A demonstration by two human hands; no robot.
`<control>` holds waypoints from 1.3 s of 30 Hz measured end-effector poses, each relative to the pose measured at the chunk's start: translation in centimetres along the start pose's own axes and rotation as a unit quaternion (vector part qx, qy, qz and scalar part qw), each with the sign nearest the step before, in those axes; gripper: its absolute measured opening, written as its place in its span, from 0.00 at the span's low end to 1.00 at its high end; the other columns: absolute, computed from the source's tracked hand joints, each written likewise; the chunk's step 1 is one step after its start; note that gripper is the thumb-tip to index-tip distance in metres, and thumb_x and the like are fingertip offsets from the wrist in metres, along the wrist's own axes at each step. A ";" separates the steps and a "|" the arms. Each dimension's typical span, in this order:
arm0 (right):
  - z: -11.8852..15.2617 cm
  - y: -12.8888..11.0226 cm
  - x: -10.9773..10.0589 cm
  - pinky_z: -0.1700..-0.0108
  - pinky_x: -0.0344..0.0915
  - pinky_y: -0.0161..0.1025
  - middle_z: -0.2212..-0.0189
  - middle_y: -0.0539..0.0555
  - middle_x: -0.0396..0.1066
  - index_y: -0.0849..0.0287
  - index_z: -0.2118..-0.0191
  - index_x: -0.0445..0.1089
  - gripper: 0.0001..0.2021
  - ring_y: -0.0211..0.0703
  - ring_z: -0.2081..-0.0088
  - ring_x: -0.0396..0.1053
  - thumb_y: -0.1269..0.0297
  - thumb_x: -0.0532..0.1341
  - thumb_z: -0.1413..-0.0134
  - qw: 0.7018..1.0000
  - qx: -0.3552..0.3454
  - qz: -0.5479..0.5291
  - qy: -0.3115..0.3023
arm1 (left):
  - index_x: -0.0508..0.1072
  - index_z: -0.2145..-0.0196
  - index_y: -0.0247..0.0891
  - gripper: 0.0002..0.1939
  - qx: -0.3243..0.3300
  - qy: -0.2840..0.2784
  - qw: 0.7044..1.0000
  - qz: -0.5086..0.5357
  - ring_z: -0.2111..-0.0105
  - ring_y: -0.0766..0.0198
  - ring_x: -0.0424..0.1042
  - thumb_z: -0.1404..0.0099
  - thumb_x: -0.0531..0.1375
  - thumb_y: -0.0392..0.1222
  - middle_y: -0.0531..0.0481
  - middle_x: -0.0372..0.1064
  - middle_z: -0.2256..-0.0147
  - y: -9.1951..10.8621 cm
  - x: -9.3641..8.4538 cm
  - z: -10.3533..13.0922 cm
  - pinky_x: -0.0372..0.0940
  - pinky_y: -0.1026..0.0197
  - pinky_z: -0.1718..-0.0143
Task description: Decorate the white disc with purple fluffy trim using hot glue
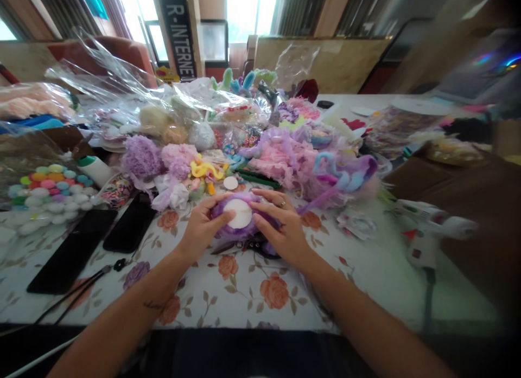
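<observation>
A fluffy purple piece [242, 233] with a round white disc [240, 214] on its upper face is held between my two hands above the flowered tablecloth. My left hand [203, 223] grips its left side, the thumb on the disc's edge. On the right side my right hand [280, 220], with a ring on one finger, closes on the piece, its fingertips by the disc. Dark-handled scissors [258, 249] lie just below, partly hidden by the piece and my right hand. A smaller white disc [230, 183] rests beyond.
Two black phones [73, 250] and a bag of colored pompoms [52, 191] lie at left. Pink and purple yarn [285, 155] and plastic bags are heaped behind. A white glue gun [427, 229] stands at right, its cord running toward the front edge.
</observation>
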State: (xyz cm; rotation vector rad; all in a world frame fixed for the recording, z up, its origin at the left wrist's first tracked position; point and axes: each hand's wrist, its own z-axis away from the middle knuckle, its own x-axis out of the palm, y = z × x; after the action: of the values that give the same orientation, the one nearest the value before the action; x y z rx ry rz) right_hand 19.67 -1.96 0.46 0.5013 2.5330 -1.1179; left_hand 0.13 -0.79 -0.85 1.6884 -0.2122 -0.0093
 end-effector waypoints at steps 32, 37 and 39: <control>-0.4 -0.3 -0.2 0.35 0.50 0.54 0.40 0.57 0.64 0.51 0.56 0.76 0.11 0.53 0.37 0.58 0.57 0.64 0.43 0.977 0.117 -0.149 -0.102 | 0.76 0.56 0.40 0.17 0.036 -0.052 0.994 -0.087 0.53 0.57 0.73 0.43 0.68 0.44 0.46 0.76 0.54 1.1 0.7 0.6 0.67 0.57 0.50; -0.4 -0.8 -0.4 0.34 0.49 0.53 0.38 0.57 0.62 0.50 0.52 0.75 0.14 0.53 0.35 0.55 0.56 0.65 0.44 0.973 0.119 -0.154 -0.127 | 0.76 0.54 0.39 0.20 0.031 -0.053 0.994 -0.091 0.51 0.55 0.72 0.44 0.69 0.43 0.45 0.75 0.52 1.3 0.9 0.7 0.66 0.57 0.48; -0.6 -0.7 -0.6 0.33 0.48 0.53 0.37 0.56 0.60 0.50 0.51 0.74 0.16 0.54 0.34 0.53 0.56 0.66 0.46 0.975 0.121 -0.147 -0.117 | 0.75 0.52 0.40 0.22 0.026 -0.052 0.996 -0.069 0.51 0.55 0.72 0.44 0.69 0.43 0.45 0.74 0.51 1.3 0.9 0.7 0.66 0.58 0.49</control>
State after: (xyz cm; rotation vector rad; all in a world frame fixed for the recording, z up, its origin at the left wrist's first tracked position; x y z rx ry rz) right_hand 19.83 -2.07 1.52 0.0416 2.3270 -1.5059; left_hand 0.79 -1.71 0.45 1.7534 -0.1739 -0.1966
